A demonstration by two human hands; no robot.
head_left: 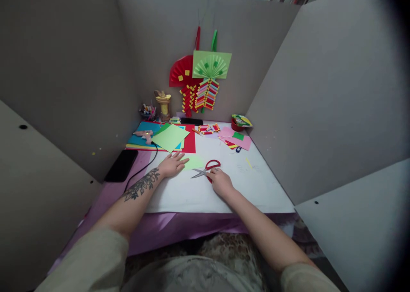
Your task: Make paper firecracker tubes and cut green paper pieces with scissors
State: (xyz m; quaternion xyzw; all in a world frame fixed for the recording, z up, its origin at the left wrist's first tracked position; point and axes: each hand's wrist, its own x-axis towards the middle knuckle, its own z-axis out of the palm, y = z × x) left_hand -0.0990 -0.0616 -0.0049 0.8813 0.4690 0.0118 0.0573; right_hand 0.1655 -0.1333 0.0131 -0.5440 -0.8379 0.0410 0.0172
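A pair of scissors with red handles lies over the white table surface, blades spread and pointing left. My right hand closes on its nearer handle loop; the farther loop stands free. Flat on the table, fingers stretched out, my left hand rests at the left edge of a pale green paper piece. Part of that paper is under or behind the fingers, and the scissors' blades lie just in front of it.
Coloured paper sheets and a glue gun with a black cable are at the back left. A black phone-like slab lies at the left edge. Paper fan ornaments hang on the back panel. Pink paper lies back right, near a red bowl.
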